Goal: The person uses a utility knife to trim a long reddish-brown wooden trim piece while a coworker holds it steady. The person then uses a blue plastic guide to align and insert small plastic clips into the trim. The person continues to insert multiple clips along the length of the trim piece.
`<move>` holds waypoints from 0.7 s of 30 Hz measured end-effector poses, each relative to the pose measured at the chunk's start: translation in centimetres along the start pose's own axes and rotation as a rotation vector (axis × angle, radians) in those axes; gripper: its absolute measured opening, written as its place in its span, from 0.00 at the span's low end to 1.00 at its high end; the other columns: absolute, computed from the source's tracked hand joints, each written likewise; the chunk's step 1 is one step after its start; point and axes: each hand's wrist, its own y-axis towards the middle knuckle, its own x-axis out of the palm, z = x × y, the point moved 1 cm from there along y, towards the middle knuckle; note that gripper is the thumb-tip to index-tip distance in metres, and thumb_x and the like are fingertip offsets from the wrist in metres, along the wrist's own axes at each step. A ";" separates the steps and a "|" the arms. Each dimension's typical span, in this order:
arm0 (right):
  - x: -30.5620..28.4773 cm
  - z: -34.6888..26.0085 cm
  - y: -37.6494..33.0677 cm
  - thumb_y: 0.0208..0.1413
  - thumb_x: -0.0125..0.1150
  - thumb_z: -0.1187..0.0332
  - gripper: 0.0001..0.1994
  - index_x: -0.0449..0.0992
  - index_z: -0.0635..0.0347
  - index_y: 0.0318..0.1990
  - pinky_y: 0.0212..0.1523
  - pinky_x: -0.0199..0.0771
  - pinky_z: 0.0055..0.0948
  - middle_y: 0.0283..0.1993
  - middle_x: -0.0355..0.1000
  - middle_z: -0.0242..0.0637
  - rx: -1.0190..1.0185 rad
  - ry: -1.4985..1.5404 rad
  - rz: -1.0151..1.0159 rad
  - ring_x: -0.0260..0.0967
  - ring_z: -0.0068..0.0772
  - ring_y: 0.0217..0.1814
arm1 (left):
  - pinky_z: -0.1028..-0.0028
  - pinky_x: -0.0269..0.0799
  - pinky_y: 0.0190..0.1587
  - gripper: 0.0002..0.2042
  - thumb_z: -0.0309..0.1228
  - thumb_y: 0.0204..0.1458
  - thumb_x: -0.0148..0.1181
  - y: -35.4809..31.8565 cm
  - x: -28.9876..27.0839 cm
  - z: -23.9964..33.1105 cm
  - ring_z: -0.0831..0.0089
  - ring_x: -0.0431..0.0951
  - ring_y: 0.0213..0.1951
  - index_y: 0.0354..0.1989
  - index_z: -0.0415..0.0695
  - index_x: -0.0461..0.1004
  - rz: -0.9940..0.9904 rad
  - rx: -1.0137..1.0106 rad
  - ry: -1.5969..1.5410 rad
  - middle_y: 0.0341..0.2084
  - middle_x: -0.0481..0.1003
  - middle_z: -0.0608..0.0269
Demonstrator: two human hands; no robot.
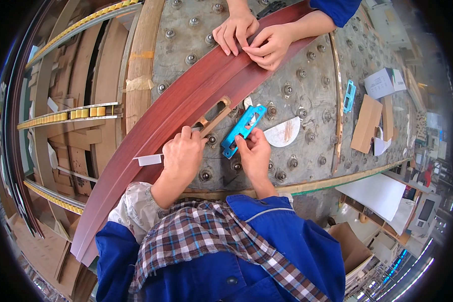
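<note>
Seen from above, a person in a blue jacket over a plaid shirt leaned over the near edge of a grey worktop (307,100) studded with ball rollers.

The left hand (183,153) was curled on a long reddish-brown wooden door-frame strip (176,108) that ran slantwise from the near left corner toward the far edge. Its fingers were closed around something small at the near end of a rectangular lock cutout (214,115) in the strip; what it gripped could not be made out. A scrap of white tape (150,159) stuck out just left of that hand.

The right hand (255,153) pinched the near end of a blue metal template plate (242,130), which lay on the worktop just right of the cutout, not yet seated in it. The cutout looked already routed; fitting seemed still to come.

A pale half-round offcut (283,132) lay just beyond. Toward the right edge sat a second blue plate (349,95) and cardboard pieces (366,123).

At the far edge, a co-worker's two hands (254,38) pressed on the strip, fingers bent; anything held was hidden.
</note>
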 end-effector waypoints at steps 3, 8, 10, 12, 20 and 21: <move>0.1 -1.6 0.3 0.58 0.61 0.76 0.14 0.69 0.68 0.51 0.32 0.76 0.21 0.38 0.76 0.36 0.045 -0.108 -0.014 0.73 0.20 0.34 | 0.64 0.74 0.25 0.10 0.38 0.53 0.63 -1.0 -0.9 -0.3 0.61 0.79 0.26 0.31 0.44 0.74 0.041 -0.017 -0.094 0.31 0.70 0.60; -0.9 -1.8 1.3 0.57 0.64 0.70 0.13 0.75 0.67 0.46 0.26 0.73 0.20 0.34 0.78 0.33 0.035 -0.387 -0.040 0.72 0.17 0.29 | 0.71 0.68 0.23 0.08 0.29 0.48 0.69 -3.4 -3.4 -2.1 0.71 0.74 0.21 0.34 0.40 0.80 0.308 -0.144 -0.362 0.24 0.75 0.62; -1.4 -3.3 1.2 0.56 0.65 0.64 0.17 0.76 0.67 0.48 0.30 0.73 0.26 0.35 0.78 0.39 0.014 -0.554 -0.009 0.74 0.25 0.28 | 0.72 0.68 0.24 0.08 0.28 0.49 0.69 -4.1 -4.3 -3.7 0.70 0.73 0.21 0.34 0.38 0.80 0.320 -0.250 -0.474 0.23 0.75 0.59; -1.3 -5.1 0.9 0.55 0.65 0.62 0.19 0.75 0.65 0.49 0.35 0.76 0.33 0.39 0.78 0.46 -0.054 -0.700 0.039 0.77 0.35 0.30 | 0.76 0.63 0.23 0.07 0.26 0.50 0.68 -4.9 -5.9 -4.2 0.75 0.68 0.19 0.33 0.35 0.80 0.327 -0.393 -0.599 0.19 0.73 0.58; -0.9 -5.9 0.5 0.54 0.65 0.62 0.25 0.70 0.63 0.57 0.47 0.73 0.39 0.53 0.71 0.46 -0.412 -1.113 0.051 0.73 0.41 0.46 | 0.70 0.72 0.27 0.08 0.31 0.49 0.69 -6.7 -5.7 -2.8 0.65 0.77 0.23 0.34 0.39 0.80 0.280 -0.289 -0.381 0.25 0.76 0.57; -0.8 -5.8 0.6 0.54 0.65 0.63 0.23 0.71 0.63 0.55 0.48 0.73 0.38 0.52 0.72 0.45 -0.495 -1.120 0.077 0.73 0.42 0.46 | 0.67 0.73 0.28 0.11 0.32 0.48 0.69 -6.8 -4.7 -2.2 0.63 0.78 0.26 0.37 0.41 0.79 0.265 -0.288 -0.299 0.31 0.75 0.60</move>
